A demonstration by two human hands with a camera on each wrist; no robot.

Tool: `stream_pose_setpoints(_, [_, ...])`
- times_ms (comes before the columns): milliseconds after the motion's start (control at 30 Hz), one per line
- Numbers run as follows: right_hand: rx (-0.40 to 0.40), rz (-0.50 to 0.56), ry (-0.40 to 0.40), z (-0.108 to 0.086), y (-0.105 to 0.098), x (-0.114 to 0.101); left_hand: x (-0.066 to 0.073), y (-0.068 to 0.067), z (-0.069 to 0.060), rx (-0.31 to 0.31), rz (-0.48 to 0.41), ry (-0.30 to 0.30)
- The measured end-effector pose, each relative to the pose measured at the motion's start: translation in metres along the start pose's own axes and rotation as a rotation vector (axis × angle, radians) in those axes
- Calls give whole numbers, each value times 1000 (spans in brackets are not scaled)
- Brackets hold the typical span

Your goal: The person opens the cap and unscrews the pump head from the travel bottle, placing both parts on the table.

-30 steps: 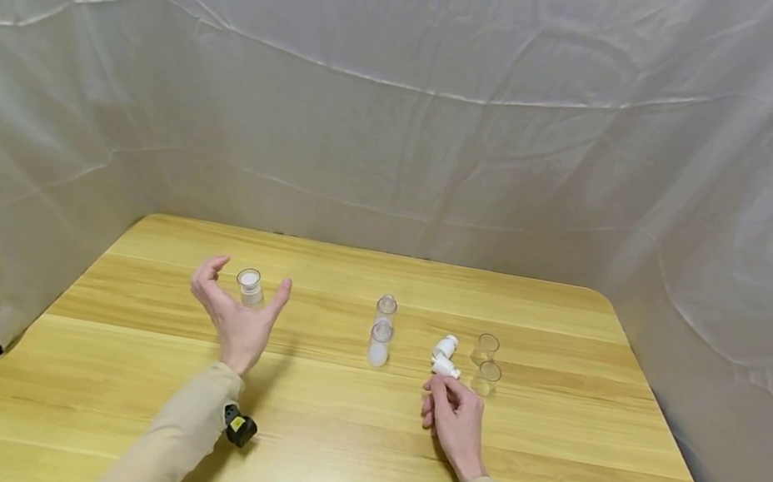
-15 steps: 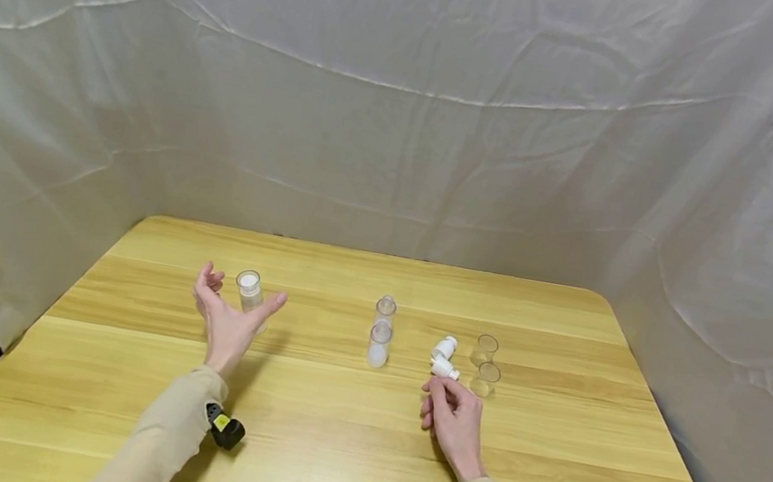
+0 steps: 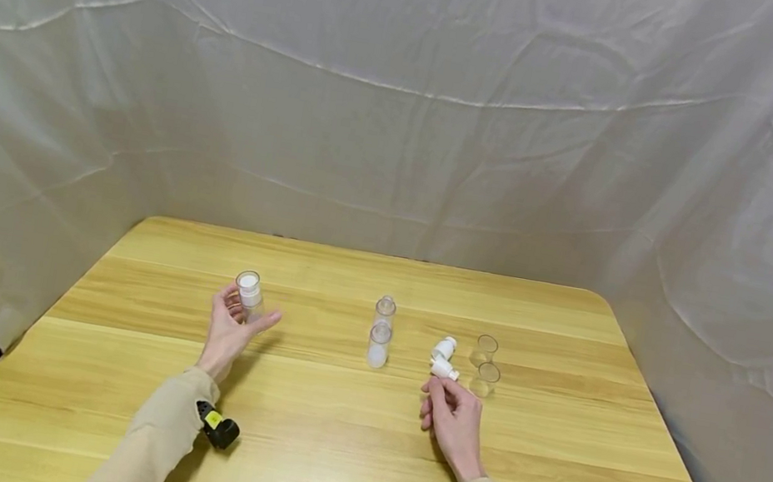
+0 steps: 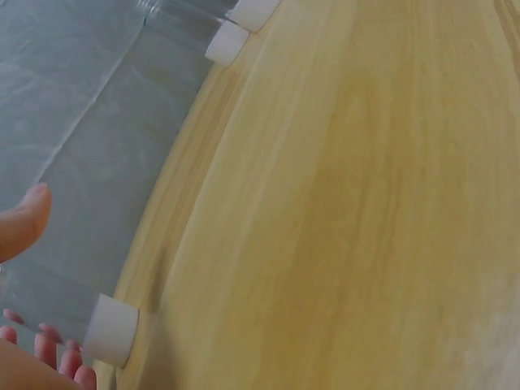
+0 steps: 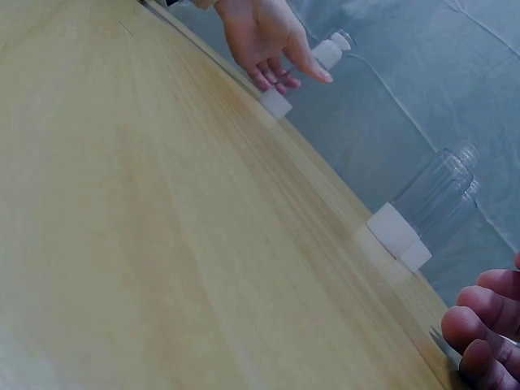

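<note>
- L hand [image 3: 226,334]: reached forward, fingers bent round the far-left side of the capped bottle [image 3: 254,309]. Thumb sticks out right, clear of the wall. Grip not closed; can't tell if the fingers touch.
- R hand [image 3: 456,425]: low over the table [image 3: 323,450], fingers loosely curled, tips just beside the front pump [image 3: 445,367]. Nothing shows in the grip; can't tell if the tips touch the pump.
- L wrist view: fingers seen past and through the clear wall, white base [image 4: 112,331] on the table, thumb well apart. Top of that bottle is out of frame.
- R wrist view: has the top, white piece under clear cover [image 5: 341,39]. Also side-on middle bottles, clear necks up, white bases down. Pumps not in frame there; only the head view has them.
- Containers, L to R: capped bottle upright at left, inside L hand's span, white piece on top inside cover.
- Middle: back bottle [image 3: 385,312] and front bottle [image 3: 379,345], upright, one behind the other, clear bodies.
- Right: back pump [image 3: 446,346] and front pump lying close together; then back cup [image 3: 486,350] and front cup [image 3: 485,381], both clear, rims up.
</note>
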State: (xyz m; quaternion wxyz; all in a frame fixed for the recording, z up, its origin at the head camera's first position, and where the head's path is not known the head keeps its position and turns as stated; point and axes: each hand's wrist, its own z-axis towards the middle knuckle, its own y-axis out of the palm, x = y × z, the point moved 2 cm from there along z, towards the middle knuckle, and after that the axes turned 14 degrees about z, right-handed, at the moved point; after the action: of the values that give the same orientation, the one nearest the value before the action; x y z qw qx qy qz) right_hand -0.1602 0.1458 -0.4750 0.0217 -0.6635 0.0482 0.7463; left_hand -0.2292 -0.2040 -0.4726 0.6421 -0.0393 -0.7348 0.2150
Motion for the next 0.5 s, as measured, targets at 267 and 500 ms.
stream_pose_setpoints(267, [-5, 3, -12, 0, 0, 1, -6, 2, 5, -7, 28, -9])
stream_pose_setpoints(500, [-8, -7, -5, 1, -1, 2, -10, 5, 8, -9, 35, 0])
